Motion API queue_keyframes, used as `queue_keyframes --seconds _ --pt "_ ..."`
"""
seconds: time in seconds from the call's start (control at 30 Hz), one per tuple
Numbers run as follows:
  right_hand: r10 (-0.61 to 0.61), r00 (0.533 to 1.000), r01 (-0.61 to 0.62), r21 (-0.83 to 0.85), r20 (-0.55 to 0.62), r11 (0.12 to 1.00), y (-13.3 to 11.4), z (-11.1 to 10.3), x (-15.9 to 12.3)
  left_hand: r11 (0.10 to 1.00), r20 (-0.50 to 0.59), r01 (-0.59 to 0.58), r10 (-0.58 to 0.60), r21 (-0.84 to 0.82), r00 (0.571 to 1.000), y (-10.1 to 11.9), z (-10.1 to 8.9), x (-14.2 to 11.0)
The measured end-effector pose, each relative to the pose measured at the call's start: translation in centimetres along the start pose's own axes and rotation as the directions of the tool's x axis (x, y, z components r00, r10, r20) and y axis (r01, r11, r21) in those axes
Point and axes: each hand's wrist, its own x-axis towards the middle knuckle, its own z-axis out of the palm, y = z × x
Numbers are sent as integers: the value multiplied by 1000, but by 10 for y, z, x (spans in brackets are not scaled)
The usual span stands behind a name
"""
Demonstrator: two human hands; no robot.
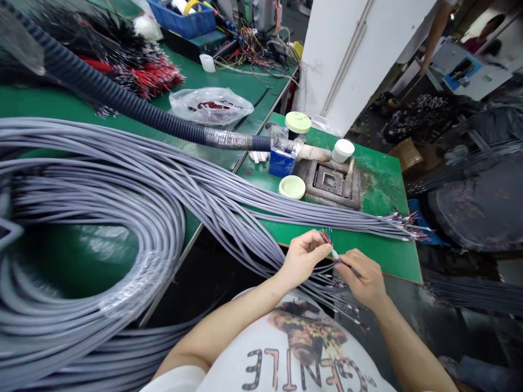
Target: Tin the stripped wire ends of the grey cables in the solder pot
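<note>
Both of my hands work low in the view, just above my white printed shirt. My left hand (pixel 302 260) pinches the end of a grey cable (pixel 286 239), and thin coloured wires (pixel 326 237) fan out above its fingers. A small white piece (pixel 335 253) sticks out between my hands. My right hand (pixel 362 277) closes its fingertips on the piece's far end, though the exact grip is partly hidden. Many long grey cables (pixel 122 163) run from a large coil at the left across a green workbench (pixel 379 256), ending in stripped wire ends (pixel 402 226).
A metal-framed solder pot (pixel 330 182) stands on the bench among lidded jars (pixel 292 187) and a blue box (pixel 281 163). Black corrugated conduit (pixel 122 103) crosses above the cables. Behind lie a plastic bag (pixel 210 106) and red-and-black wire bundles (pixel 139 71). A person's arm (pixel 433 32) shows at the upper right.
</note>
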Motion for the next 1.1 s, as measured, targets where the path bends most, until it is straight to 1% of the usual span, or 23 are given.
queue_keyframes --seconds 0.1,0.23,0.4,0.47,0.5,0.53,0.57,0.6,0.63,0.67,0.7,0.73,0.77,0.8,0.83,0.87,0.9,0.93,1.0,1.03,1.1 --pt "29 1000 -29 19 9 999 0 1 -3 999 -14 53 -53 -13 999 -2 3 1" --pt "93 996 -93 41 1 995 1 1 -11 998 -12 63 -64 -4 998 -7 9 4" --pt "226 973 -222 76 -45 972 -4 3 -27 995 31 95 -95 22 995 -23 22 5" --pt "304 951 -298 89 -63 950 -4 3 -41 991 89 114 -121 71 989 -30 28 5" --pt "357 931 -350 96 -73 932 -2 2 -51 984 136 120 -138 130 981 -33 30 4" --pt "426 900 -418 100 -91 903 1 2 -64 970 196 102 -146 221 970 -35 32 5" --pt "507 854 -500 88 -115 862 6 1 -79 942 273 43 -141 334 952 -36 33 6" --pt "592 795 -590 61 -133 805 12 -1 -97 890 358 -60 -119 452 926 -37 33 8" --pt "679 718 -686 10 -156 728 18 -2 -115 807 442 -198 -85 556 893 -37 32 12" --pt "750 642 -765 -76 -162 639 24 -3 -133 691 519 -347 -49 635 853 -37 30 17" --pt "809 573 -817 -166 -132 552 30 -3 -150 548 578 -476 -18 688 816 -37 29 24" --pt "851 514 -845 -235 -109 481 34 -2 -164 391 613 -564 0 727 790 -37 28 31" --pt "874 479 -855 -271 -85 442 36 0 -173 233 631 -614 0 754 776 -38 28 39" --pt "884 465 -858 -272 -53 435 37 3 -178 89 638 -635 -10 767 770 -39 28 46" --pt "880 475 -857 -237 -19 458 37 6 -178 -32 643 -643 -24 765 766 -40 30 52" --pt "864 502 -850 -173 23 498 35 11 -173 -129 646 -645 -41 753 763 -42 33 57" --pt "839 540 -834 -88 70 544 33 16 -165 -202 649 -646 -58 736 759 -44 36 60" --pt "808 578 -814 6 115 581 30 21 -153 -254 653 -647 -73 719 754 -45 40 62" --pt "748 636 -771 188 189 608 27 30 -126 -306 658 -652 -98 694 747 -47 47 62" --pt "726 653 -755 268 215 599 27 33 -112 -314 661 -656 -108 686 743 -48 50 61" --pt "701 668 -727 419 250 544 29 36 -89 -313 660 -661 -125 682 741 -50 54 60"
